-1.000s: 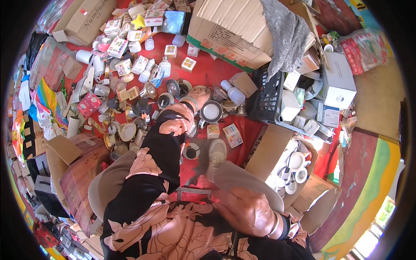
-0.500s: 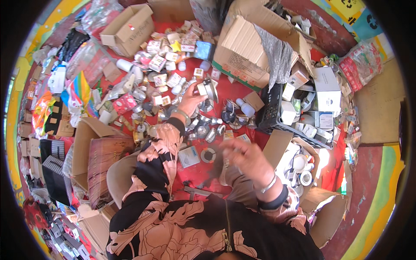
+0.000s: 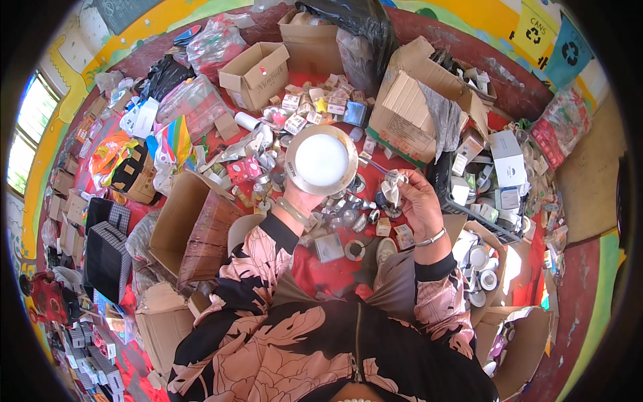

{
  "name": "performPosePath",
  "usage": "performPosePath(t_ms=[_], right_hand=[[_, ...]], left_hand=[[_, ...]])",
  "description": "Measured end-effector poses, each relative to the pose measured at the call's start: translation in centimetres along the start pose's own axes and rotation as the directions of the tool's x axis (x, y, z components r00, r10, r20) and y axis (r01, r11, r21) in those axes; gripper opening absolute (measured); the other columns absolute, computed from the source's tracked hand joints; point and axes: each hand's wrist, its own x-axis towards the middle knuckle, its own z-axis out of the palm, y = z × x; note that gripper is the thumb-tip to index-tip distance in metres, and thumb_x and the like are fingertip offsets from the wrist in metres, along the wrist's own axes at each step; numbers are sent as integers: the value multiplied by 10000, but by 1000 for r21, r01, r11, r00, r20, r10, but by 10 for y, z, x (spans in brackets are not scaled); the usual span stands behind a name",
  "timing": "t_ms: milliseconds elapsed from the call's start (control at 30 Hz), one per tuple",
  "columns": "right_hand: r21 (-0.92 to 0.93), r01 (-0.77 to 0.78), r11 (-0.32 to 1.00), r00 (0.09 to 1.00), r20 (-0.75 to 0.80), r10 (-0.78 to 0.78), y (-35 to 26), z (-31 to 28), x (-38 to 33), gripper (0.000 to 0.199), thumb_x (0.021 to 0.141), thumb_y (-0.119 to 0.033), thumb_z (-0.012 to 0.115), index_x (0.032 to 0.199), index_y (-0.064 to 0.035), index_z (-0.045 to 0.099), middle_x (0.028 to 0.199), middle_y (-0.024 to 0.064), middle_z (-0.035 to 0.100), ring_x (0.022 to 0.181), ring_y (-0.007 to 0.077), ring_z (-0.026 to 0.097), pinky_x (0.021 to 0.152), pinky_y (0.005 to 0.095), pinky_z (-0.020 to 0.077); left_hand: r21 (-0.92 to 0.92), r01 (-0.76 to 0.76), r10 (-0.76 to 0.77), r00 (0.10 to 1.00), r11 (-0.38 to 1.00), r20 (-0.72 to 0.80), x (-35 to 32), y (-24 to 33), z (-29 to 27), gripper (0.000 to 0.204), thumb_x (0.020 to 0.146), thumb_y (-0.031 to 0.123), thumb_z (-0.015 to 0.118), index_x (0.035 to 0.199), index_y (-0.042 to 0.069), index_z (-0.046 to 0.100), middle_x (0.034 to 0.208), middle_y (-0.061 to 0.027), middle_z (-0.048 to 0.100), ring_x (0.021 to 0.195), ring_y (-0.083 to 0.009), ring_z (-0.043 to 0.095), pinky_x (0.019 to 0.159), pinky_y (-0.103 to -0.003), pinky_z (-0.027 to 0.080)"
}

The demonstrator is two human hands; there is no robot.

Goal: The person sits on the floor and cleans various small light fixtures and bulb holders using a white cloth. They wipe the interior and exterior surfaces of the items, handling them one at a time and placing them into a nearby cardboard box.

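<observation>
Two hands were up: left hand [image 3: 299, 199] gripped the round white-faced lamp disc [image 3: 321, 160] from below at 12 o'clock, right hand [image 3: 416, 201] fingers pinched its small wired part [image 3: 392, 186] at 2 o'clock, so a tug could probably snap the wire.

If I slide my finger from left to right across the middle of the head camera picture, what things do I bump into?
Black checked box → open brown cardboard box → left hand holding up a round white lamp disc with a silver rim → right hand pinching a small crumpled white piece → white cardboard box.
</observation>
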Motion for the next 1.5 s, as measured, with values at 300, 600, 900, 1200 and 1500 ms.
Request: performPosePath(t_ms=[300, 600, 900, 1200, 1500], right_hand=[[109, 481, 870, 876, -12, -483, -47, 63, 34, 236, 856, -130, 549, 1070, -32, 564, 983, 89, 607, 842, 167, 592, 647, 244, 491], [-4, 551, 835, 825, -147, -545, -62, -23, 50, 265, 816, 36, 494, 1066, -46, 525, 1028, 86, 573, 893, 182, 580, 743, 296, 497], [-590, 452, 670, 828, -1, -560, 20, 52, 62, 325, 696, 127, 576, 973, -42, 576, 888, 6, 559, 751, 83, 525, 660, 210, 440], [-928, 372, -12, 639, 265, -722, 40, 69, 56, 302, 737, 16, 566, 1038, 19, 593, 966, 165, 549, 838, 304, 554, 725, 346, 460], [-866, 440, 237, 619, 101, -779, 35, 70, 60, 178, 717, 11, 606, 889, -9, 646, 868, 131, 616, 759, 274, 596, 680, 320, 485]], left_hand=[[-10, -75, 75, 994, 997, 73, 19, 16, -8, 425, 919, 336, 350, 1241, 70, 429, 1218, -131, 507, 1111, -294, 505, 947, -452, 414], [11, -95, 96, 988, 995, -121, 24, 19, -38, 420, 923, 301, 324, 1226, 32, 438, 1208, -158, 505, 1091, -316, 514, 937, -461, 422], [10, -30, 31, 993, 1000, -110, 27, -6, -15, 364, 914, 184, 383, 1239, 27, 423, 1166, -137, 528, 1041, -258, 542, 897, -378, 452], [936, -312, 304, 887, -161, 348, 10, -11, 27, 416, 711, 140, 659, 1081, 10, 522, 1076, -134, 572, 946, -221, 579, 826, -306, 449], [935, -272, 321, 927, 228, 192, 4, -19, 0, 580, 742, 47, 652, 1241, 35, 355, 1122, -96, 535, 1020, -156, 526, 854, -272, 438]])
